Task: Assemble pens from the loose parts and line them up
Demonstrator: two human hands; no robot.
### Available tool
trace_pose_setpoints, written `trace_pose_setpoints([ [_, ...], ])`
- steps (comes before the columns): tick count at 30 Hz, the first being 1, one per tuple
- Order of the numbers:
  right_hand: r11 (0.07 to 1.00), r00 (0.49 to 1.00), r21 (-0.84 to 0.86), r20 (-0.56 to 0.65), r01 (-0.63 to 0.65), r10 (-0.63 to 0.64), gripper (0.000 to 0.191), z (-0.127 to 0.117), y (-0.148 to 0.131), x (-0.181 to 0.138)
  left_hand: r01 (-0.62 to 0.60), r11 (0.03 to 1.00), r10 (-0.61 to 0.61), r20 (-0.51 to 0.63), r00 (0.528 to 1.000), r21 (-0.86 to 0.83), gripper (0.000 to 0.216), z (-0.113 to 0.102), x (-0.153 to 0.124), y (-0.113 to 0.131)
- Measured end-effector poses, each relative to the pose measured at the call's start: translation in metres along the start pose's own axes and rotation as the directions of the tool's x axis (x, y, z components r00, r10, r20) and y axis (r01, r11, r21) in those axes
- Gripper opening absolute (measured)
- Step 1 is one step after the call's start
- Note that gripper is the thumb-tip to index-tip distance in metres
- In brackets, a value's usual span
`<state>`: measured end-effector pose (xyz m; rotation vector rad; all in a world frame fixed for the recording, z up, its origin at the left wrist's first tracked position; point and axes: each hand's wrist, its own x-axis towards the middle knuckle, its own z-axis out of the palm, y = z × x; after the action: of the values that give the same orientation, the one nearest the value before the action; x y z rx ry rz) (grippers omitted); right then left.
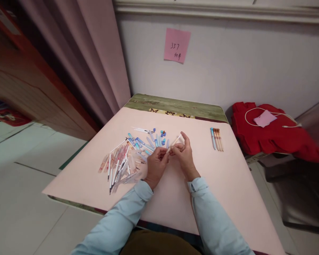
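Note:
My left hand (156, 165) and my right hand (184, 156) meet over the middle of the table, both closed on one slim pale pen (175, 142). It slants up to the right, with a white far end near my raised right index finger; its lower end is partly hidden by my fingertips. Left of my hands lies a loose heap of pinkish and clear pen barrels (119, 153), with white pen refills (116, 169) across it. Blue and lilac pen barrels (139, 141) lie just behind, near small blue and brown caps (163, 133).
At the right, several pens with blue and brown tops (217, 140) lie side by side on the pale table cover (215, 198). A red cloth (271, 138) with a white cable and pink paper (266, 118) is beyond the right edge. A wall stands behind, a curtain (101, 53) at left.

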<state>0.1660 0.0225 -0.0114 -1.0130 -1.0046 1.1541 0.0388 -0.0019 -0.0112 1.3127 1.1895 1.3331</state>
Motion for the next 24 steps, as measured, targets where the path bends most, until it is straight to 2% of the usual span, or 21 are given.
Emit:
trace_pose_setpoints([
  [10, 0.999, 0.999, -0.021, -0.029, 0.040, -0.041, 0.096, 0.003, -0.002, -0.002, -0.014, 1.000, 0.014, -0.008, 1.000, 0.022, 0.028, 0.001, 0.000, -0.004],
  [17, 1.000, 1.000, -0.007, 0.009, -0.007, 0.007, 0.106, 0.000, -0.008, -0.003, -0.040, 0.999, 0.040, -0.002, 0.999, 0.027, 0.024, 0.002, -0.001, 0.000],
  [24, 0.999, 1.000, -0.032, 0.018, -0.001, 0.001, 0.090, -0.001, -0.009, -0.004, -0.035, 0.998, 0.036, -0.008, 0.999, 0.059, 0.024, 0.002, -0.001, -0.003],
])
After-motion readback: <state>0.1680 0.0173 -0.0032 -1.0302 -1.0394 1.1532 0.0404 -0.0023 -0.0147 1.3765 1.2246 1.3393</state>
